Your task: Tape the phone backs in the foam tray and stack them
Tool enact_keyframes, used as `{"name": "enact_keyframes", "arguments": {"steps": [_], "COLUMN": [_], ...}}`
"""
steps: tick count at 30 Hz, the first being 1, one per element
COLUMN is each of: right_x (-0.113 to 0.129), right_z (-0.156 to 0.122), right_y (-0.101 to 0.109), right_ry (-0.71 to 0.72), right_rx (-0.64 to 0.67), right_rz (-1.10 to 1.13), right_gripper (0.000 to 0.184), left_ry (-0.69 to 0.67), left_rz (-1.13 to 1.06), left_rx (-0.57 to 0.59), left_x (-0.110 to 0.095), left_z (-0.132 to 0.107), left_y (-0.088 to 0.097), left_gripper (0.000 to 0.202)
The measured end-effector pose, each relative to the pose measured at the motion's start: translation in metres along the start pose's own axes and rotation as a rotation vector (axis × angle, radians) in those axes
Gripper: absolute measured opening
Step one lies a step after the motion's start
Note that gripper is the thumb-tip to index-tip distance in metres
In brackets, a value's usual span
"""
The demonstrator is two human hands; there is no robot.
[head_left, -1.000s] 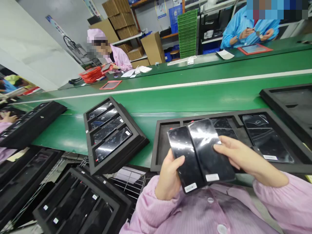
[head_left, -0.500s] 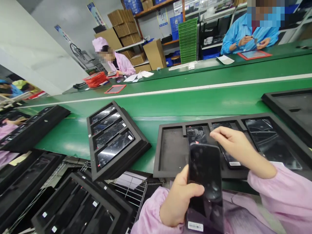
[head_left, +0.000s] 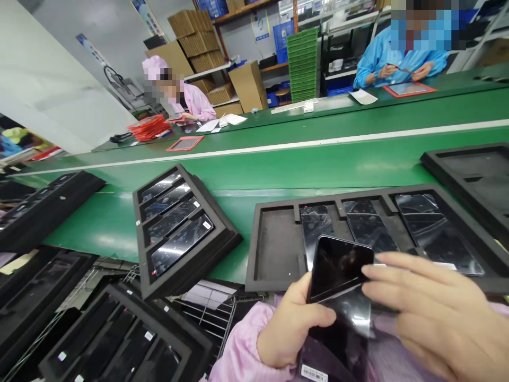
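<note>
My left hand (head_left: 292, 326) grips a black glossy phone (head_left: 338, 297) by its left edge, close to my chest. My right hand (head_left: 433, 313) reaches across with fingers stretched out, the fingertips touching the phone's right edge. Just beyond lies a black foam tray (head_left: 274, 244) with four slots. Its leftmost slot is bare; the other three hold phones, one of them (head_left: 433, 228) at the right.
A second black tray (head_left: 178, 228) with several phones lies to the left on the green conveyor belt (head_left: 318, 159). More black trays sit at lower left (head_left: 119, 339) and far right (head_left: 473, 175). Across the belt sit a person in pink (head_left: 186, 98) and a person in blue (head_left: 397, 58).
One second ago both hands held two phones fanned out. One phone went into the tray's second slot with my right hand, which has come back to the phone in my left hand.
</note>
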State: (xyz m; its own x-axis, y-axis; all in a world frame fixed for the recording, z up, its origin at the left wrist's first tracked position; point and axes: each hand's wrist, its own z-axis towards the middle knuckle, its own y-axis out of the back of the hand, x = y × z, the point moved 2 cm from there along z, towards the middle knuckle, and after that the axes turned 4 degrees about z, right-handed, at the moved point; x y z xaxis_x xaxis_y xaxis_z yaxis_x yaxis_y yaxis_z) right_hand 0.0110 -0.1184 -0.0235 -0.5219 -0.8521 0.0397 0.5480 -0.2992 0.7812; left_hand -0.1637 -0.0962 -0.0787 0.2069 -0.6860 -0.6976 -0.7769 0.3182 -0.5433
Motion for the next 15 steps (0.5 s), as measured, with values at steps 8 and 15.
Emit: {"name": "enact_keyframes", "arguments": {"steps": [8, 15], "right_x": [-0.003, -0.043], "right_z": [0.010, -0.002], "right_y": [-0.006, -0.026], "right_ry": [0.114, -0.085], "right_rx": [0.219, 0.129], "right_rz": [0.325, 0.198], "right_gripper": [0.042, 0.022], "left_ry": [-0.118, -0.075], "left_rz": [-0.016, -0.239], "left_rx": [-0.213, -0.141], "left_x": [-0.010, -0.010], "left_z": [0.015, 0.020], "left_y": [0.007, -0.011], "left_gripper": [0.009, 0.020]}}
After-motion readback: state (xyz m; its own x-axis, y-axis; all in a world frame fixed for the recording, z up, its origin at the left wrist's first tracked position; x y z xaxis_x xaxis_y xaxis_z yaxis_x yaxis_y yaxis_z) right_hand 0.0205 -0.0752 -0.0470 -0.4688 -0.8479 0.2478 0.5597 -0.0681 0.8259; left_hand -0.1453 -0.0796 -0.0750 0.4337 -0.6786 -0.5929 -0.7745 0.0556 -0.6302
